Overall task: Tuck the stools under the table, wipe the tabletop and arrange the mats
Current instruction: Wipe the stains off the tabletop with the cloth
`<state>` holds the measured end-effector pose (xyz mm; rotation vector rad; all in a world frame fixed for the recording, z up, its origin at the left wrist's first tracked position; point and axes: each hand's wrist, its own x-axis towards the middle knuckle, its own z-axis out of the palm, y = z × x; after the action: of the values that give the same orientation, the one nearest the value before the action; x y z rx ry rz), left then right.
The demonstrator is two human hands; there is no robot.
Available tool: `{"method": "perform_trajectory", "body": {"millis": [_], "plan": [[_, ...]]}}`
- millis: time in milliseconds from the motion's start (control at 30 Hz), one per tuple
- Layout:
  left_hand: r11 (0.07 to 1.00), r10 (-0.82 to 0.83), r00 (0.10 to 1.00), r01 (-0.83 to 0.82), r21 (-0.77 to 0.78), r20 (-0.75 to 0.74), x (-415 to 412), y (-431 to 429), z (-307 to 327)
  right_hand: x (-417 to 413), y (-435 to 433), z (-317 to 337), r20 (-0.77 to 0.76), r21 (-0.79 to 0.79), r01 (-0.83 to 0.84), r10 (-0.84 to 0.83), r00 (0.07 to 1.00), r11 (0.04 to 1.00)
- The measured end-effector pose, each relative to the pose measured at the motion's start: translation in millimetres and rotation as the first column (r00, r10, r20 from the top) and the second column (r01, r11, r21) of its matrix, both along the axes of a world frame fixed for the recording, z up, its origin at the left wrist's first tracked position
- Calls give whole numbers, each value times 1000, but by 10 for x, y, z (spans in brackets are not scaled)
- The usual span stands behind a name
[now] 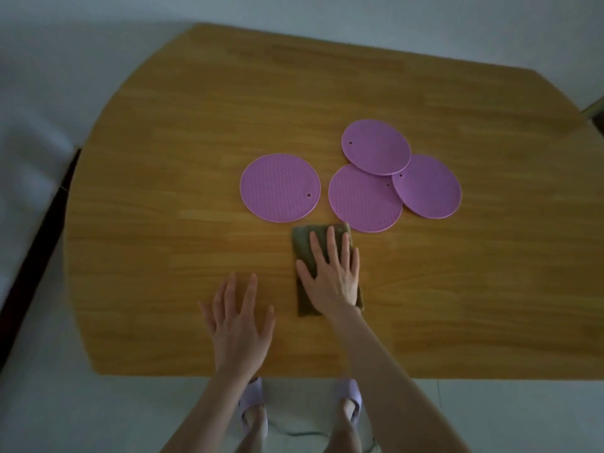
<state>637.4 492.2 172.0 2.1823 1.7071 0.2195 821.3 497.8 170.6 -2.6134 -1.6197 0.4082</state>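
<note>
Cloth (302, 242) under flat right hand (330, 277); left hand (240, 323) splayed.

Floor (81, 420) — pale grey, smooth, at my near side. Dark band (36, 250) slanting along my left. Beyond — pale blue-grey, wall or floor unclear. Light dim, even.

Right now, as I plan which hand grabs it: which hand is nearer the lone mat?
Right. The right hand presses flat on the cloth, just below-right of the lone mat. The left hand is farther back, nearer the table's front edge.
</note>
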Motion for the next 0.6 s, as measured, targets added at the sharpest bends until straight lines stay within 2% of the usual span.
{"method": "perform_trajectory", "body": {"millis": [167, 333, 500, 600], "plan": [[1000, 5, 998, -5, 3, -56, -405, 148, -24, -61, -71, 10, 30, 29, 112, -113, 993, 993], [999, -13, 996, 9, -44, -85, -520, 174, -45, -381, -12, 18, 15, -57, 63, -63, 998, 996], [999, -15, 997, 13, -35, -79, -511, 187, -58, -89, 68, 9, 43, -24, 115, -114, 993, 993], [1000, -5, 996, 3, -29, -88, -515, 187, -63, -415, -149, 16, 48, 5, 150, -150, 988, 989]]}}
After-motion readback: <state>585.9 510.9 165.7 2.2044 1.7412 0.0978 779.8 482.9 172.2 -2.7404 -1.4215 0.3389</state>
